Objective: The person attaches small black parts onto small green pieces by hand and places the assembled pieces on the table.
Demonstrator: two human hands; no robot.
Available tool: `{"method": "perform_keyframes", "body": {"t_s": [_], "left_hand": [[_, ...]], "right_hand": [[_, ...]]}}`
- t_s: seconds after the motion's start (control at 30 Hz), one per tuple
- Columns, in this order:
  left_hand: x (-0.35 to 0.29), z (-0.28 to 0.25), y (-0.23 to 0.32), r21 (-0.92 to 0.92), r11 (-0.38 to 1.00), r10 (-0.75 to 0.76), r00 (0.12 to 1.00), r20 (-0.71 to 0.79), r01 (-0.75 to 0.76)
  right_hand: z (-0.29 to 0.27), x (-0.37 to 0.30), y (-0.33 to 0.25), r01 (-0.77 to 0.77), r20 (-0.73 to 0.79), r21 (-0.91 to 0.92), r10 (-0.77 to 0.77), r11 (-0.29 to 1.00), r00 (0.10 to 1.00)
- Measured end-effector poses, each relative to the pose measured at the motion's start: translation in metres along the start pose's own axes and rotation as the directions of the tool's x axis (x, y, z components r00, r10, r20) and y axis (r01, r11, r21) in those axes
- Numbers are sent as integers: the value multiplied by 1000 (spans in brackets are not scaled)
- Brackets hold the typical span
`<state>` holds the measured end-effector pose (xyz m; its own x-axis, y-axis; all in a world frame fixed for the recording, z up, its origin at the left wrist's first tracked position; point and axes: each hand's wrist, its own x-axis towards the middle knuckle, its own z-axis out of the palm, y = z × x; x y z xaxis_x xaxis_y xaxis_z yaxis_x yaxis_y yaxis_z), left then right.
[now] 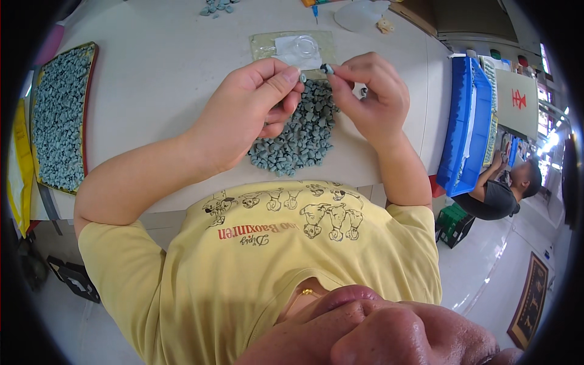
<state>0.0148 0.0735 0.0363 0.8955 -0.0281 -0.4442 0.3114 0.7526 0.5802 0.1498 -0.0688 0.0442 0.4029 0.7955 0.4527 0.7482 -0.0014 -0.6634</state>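
White desk [170, 79], strewn with a heap [301, 137] of small grey-green caps, more in a tray [58, 118] at left. Above the heap, left hand [249, 112] pinched on one tiny cap [302, 77], right hand [371, 94] pinched on another [328, 69]. Probably light, rubbery, easily dropped (best gripped fingertip-wise by the sides).

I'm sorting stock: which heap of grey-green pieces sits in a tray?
The heap at the left table edge, inside a dark-rimmed tray. The pile under the hands and the small far cluster lie loose.
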Motion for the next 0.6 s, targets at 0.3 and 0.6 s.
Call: {"method": "perform_keyframes", "body": {"t_s": [0.3, 0.6], "left_hand": [[3, 4, -1, 20, 1000, 23, 999, 48, -24], [3, 5, 1, 2, 1000, -17, 996, 90, 16]], "right_hand": [[4, -2, 2, 272, -44, -135, -280, 953, 959], [8, -5, 1, 346, -19, -125, -351, 930, 936]]}}
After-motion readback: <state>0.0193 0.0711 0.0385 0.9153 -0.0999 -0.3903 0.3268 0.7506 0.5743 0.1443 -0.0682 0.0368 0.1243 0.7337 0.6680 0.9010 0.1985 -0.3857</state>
